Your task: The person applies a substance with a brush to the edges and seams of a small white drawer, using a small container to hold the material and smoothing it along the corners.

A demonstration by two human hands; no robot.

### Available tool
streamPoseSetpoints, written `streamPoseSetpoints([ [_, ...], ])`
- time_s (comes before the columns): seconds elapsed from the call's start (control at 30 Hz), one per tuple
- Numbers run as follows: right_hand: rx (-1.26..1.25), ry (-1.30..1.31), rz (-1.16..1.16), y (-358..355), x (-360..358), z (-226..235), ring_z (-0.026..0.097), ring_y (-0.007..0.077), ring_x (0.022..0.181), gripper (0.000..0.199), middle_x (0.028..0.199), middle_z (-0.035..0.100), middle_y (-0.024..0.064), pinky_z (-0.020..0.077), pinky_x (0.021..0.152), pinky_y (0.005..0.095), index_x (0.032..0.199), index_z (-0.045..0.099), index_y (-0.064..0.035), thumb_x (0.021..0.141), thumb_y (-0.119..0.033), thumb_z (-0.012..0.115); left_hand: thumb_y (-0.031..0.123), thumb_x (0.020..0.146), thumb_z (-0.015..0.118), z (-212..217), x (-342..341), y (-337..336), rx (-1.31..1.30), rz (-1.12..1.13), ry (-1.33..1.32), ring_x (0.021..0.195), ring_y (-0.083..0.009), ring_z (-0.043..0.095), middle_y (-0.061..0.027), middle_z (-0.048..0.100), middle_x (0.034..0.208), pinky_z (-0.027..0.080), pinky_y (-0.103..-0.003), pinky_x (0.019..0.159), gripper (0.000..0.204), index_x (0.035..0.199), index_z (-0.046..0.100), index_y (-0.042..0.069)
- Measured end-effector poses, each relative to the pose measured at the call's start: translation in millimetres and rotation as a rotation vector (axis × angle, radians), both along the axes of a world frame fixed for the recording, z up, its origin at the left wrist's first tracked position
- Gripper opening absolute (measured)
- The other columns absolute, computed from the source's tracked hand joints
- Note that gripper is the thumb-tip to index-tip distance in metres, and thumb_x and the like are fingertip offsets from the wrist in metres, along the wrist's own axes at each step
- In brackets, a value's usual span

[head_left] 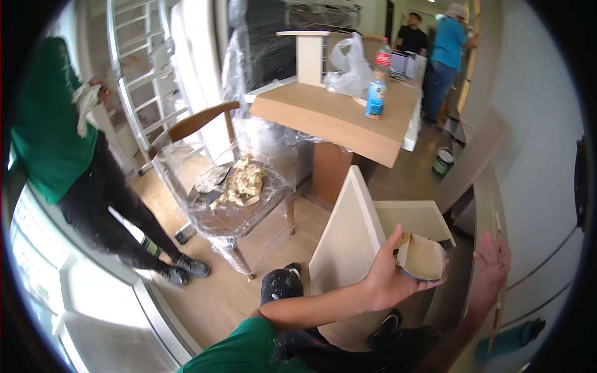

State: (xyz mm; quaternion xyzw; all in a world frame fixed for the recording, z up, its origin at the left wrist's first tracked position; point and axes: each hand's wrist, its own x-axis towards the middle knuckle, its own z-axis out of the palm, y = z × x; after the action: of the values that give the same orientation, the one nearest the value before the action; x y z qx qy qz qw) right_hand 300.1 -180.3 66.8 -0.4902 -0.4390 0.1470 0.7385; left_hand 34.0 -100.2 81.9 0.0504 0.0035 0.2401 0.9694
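Note:
My left hand [393, 273] holds a small open carton [423, 258], dark on its outer side and beige inside. Whether the beige is its lining or a paste in it I cannot tell. The thumb lies along the near side and the fingers pass beneath. My right hand [491, 267] is raised beside the wall ledge, fingers spread, with nothing visible in it. Two pale panels, one upright [348, 236] and one behind it [413, 214], stand on the floor just beyond my left hand.
A plastic-wrapped chair [242, 217] bears crumpled scraps [245, 180]. Behind is a cardboard-covered table [336, 115] with bottles [375, 96] and a plastic bag [348, 65]. A person in green [53, 137] stands left, near a ladder [140, 78]. A teal bottle [507, 340] lies at lower right.

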Motion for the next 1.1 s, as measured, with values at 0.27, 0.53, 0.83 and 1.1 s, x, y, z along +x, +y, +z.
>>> streamPoseSetpoints([
  [0.27, 0.179, 0.088, -0.146, -127, -43, -13, 0.060, 0.0193, 0.070, 0.075, 0.083, 0.064, 0.0105, 0.0512, 0.064, 0.0334, 0.126, 0.065, 0.0081, 0.113, -0.054, 0.024, 0.068, 0.106, 0.022, -73, 10, -37, -0.022, -0.423, 0.042, 0.144, -0.0394, 0.045, -0.0246, 0.046, 0.153, 0.034, -0.057, 0.121, 0.079, 0.150, 0.043, 0.006],
  [0.53, -0.083, 0.030, -0.239, -181, -59, -23, 0.059, 0.0156, 0.065, 0.037, 0.080, 0.062, 0.0087, 0.0505, 0.057, 0.0298, 0.112, 0.066, 0.0077, 0.105, -0.029, 0.062, 0.066, 0.107, 0.025, -114, 15, -50, 0.010, -0.476, 0.083, 0.144, -0.0359, 0.046, -0.0212, 0.046, 0.155, 0.036, -0.052, 0.121, 0.076, 0.154, 0.040, 0.008],
  [0.83, -0.419, -0.051, -0.047, -142, -88, 2, 0.073, 0.0174, 0.082, 0.032, 0.101, 0.076, 0.0189, 0.0595, 0.073, 0.0304, 0.121, 0.070, 0.0082, 0.100, -0.017, 0.068, 0.073, 0.103, 0.033, -105, 6, -34, -0.018, -0.319, 0.164, 0.137, -0.0378, 0.053, -0.0242, 0.054, 0.146, 0.039, -0.051, 0.118, 0.083, 0.152, 0.043, 0.007],
  [1.1, -0.636, -0.261, 0.043, -125, -104, 13, 0.069, 0.0116, 0.081, 0.016, 0.090, 0.075, 0.0094, 0.0533, 0.072, 0.0244, 0.107, 0.078, 0.0020, 0.093, -0.006, 0.076, 0.068, 0.105, 0.034, -111, 9, -31, 0.068, -0.337, 0.248, 0.134, -0.0280, 0.054, -0.0150, 0.056, 0.147, 0.041, -0.046, 0.114, 0.078, 0.154, 0.045, 0.008],
])
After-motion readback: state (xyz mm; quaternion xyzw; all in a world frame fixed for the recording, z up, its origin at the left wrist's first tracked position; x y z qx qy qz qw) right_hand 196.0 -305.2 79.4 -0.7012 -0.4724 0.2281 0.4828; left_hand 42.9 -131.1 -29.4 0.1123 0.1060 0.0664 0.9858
